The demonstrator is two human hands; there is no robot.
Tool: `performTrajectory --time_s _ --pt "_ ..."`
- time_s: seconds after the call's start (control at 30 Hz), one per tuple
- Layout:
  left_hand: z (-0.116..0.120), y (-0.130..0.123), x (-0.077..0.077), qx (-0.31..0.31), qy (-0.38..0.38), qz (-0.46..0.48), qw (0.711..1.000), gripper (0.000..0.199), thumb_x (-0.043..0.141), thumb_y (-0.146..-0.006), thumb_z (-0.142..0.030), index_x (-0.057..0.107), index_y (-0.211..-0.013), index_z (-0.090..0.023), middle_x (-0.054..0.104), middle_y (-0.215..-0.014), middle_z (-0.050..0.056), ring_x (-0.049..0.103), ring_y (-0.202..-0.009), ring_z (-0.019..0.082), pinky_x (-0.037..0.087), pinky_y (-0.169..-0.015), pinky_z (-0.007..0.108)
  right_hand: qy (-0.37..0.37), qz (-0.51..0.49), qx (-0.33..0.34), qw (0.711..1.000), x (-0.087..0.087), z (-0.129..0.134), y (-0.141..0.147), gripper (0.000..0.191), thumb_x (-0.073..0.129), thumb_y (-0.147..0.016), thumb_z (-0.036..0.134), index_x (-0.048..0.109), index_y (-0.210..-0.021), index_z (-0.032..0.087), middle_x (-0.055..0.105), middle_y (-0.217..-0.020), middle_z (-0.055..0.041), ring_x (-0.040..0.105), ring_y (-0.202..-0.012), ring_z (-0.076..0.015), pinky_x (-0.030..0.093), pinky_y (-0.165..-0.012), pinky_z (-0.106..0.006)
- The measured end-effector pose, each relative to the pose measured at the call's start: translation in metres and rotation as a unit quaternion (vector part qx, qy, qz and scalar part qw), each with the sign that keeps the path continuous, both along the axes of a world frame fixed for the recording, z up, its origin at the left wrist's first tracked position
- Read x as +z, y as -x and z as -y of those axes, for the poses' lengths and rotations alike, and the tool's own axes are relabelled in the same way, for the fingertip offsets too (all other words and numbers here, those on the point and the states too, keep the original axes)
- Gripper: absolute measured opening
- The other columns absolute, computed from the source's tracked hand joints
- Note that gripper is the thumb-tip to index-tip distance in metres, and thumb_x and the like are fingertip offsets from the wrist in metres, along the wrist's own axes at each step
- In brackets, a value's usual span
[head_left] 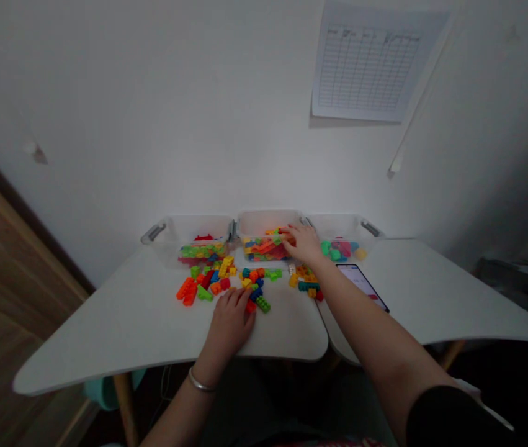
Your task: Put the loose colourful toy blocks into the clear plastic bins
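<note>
My left hand (229,324) lies on the white table (124,329), its fingertips at the near edge of a loose pile of colourful plastic building bricks (226,279). My right hand (304,243) reaches over the front rim of the middle clear plastic bin (268,222), with its fingers on the orange and red bricks inside. A smaller heap of orange, yellow and teal bricks (305,281) lies just below my right wrist. I cannot tell whether either hand holds a brick.
Two more clear bins stand beside the middle one against the wall: the left bin (198,228) holds bricks, and the right bin (342,228) holds green, pink and yellow pieces. A smartphone (361,287) lies on the table. A printed grid sheet (366,65) hangs on the wall.
</note>
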State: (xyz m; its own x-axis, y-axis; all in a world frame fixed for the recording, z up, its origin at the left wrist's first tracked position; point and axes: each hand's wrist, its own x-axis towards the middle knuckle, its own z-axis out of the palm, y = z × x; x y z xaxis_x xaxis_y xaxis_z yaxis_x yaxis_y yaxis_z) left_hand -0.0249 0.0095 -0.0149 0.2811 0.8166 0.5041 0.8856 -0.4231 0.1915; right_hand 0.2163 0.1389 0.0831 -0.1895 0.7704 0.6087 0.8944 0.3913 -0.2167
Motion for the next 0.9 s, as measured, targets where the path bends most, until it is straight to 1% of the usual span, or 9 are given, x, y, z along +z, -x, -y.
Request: performTrajectory --time_s 0.07,0.17,0.27,0.4,0.47,0.6,0.73,0.83,0.9 --pt "0.001 0.000 0.001 0.000 0.002 0.000 1.000 0.043 0.049 -0.088 -0.029 0.057 -0.129 -0.019 0.063 -0.125 0.013 0.052 -0.120 0.029 0.042 -0.104 0.052 -0.023 -0.018 0.007 1.000 -0.007 0.001 -0.002 0.043 0.059 -0.084 0.029 0.061 -0.126 0.022 0.056 -0.138 -0.0106 0.050 -0.127 -0.0269 0.028 -0.114 -0.050" --pt "0.001 -0.001 0.001 0.000 0.004 -0.001 1.000 0.044 0.048 -0.088 -0.029 0.057 -0.129 -0.018 0.063 -0.124 0.013 0.052 -0.120 0.029 0.042 -0.105 0.052 -0.050 -0.075 0.009 0.996 -0.017 0.005 -0.003 0.055 0.058 -0.081 0.027 0.052 -0.135 0.017 0.053 -0.141 -0.0136 0.046 -0.131 -0.0278 0.029 -0.114 -0.051" --pt "0.001 0.000 0.001 0.003 0.007 -0.005 1.000 0.044 0.048 -0.089 -0.030 0.056 -0.130 -0.017 0.063 -0.125 0.014 0.052 -0.120 0.030 0.042 -0.105 0.051 -0.079 -0.105 0.012 0.991 -0.028 0.017 0.000 0.058 0.056 -0.081 0.025 0.048 -0.137 0.012 0.053 -0.138 -0.0163 0.044 -0.132 -0.0292 0.031 -0.114 -0.050" --pt "0.001 0.000 0.000 0.004 0.007 -0.012 1.000 0.045 0.049 -0.088 -0.030 0.056 -0.131 -0.017 0.062 -0.127 0.013 0.052 -0.121 0.030 0.041 -0.106 0.051 -0.101 -0.110 0.012 0.989 -0.049 0.046 0.013 0.057 0.051 -0.083 0.022 0.045 -0.139 0.011 0.050 -0.141 -0.0174 0.040 -0.135 -0.0285 0.033 -0.113 -0.049" --pt "0.001 0.000 0.001 0.004 0.006 -0.012 1.000 0.045 0.049 -0.088 -0.030 0.056 -0.131 -0.017 0.062 -0.127 0.012 0.052 -0.120 0.029 0.041 -0.107 0.050 -0.082 -0.089 0.009 0.993 -0.062 0.062 0.019 0.053 0.050 -0.083 0.020 0.049 -0.135 0.012 0.051 -0.140 -0.0172 0.042 -0.132 -0.0282 0.035 -0.111 -0.048" --pt "0.002 -0.001 0.003 0.004 0.004 -0.011 1.000 0.044 0.049 -0.089 -0.029 0.056 -0.130 -0.019 0.063 -0.126 0.012 0.052 -0.120 0.029 0.041 -0.106 0.050 -0.036 0.014 0.029 0.999 -0.079 0.082 0.025 0.039 0.052 -0.079 0.012 0.066 -0.115 0.016 0.058 -0.134 -0.0130 0.050 -0.122 -0.0280 0.038 -0.108 -0.044" --pt "0.003 -0.002 0.004 0.009 0.014 -0.018 1.000 0.044 0.050 -0.089 -0.030 0.056 -0.131 -0.017 0.062 -0.127 0.012 0.052 -0.121 0.029 0.040 -0.108 0.049 -0.017 0.058 0.004 0.998 -0.079 0.085 0.022 0.031 0.052 -0.082 0.012 0.070 -0.107 0.017 0.066 -0.122 -0.0101 0.056 -0.110 -0.0277 0.038 -0.106 -0.044" --pt "0.003 -0.002 0.004 0.011 0.018 -0.017 1.000 0.045 0.051 -0.089 -0.030 0.056 -0.131 -0.017 0.062 -0.128 0.012 0.052 -0.121 0.029 0.040 -0.108 0.049 0.033 0.073 -0.018 0.997 -0.080 0.085 0.019 0.026 0.054 -0.083 0.013 0.072 -0.101 0.017 0.070 -0.111 -0.0097 0.059 -0.103 -0.0267 0.036 -0.107 -0.045" --pt "0.003 -0.002 0.004 0.011 0.019 -0.021 1.000 0.045 0.051 -0.089 -0.030 0.056 -0.132 -0.017 0.062 -0.128 0.012 0.052 -0.121 0.029 0.040 -0.108 0.049 0.062 0.073 -0.021 0.995 -0.083 0.084 0.017 0.023 0.055 -0.083 0.014 0.073 -0.097 0.018 0.072 -0.104 -0.0089 0.060 -0.101 -0.0259 0.032 -0.110 -0.047"
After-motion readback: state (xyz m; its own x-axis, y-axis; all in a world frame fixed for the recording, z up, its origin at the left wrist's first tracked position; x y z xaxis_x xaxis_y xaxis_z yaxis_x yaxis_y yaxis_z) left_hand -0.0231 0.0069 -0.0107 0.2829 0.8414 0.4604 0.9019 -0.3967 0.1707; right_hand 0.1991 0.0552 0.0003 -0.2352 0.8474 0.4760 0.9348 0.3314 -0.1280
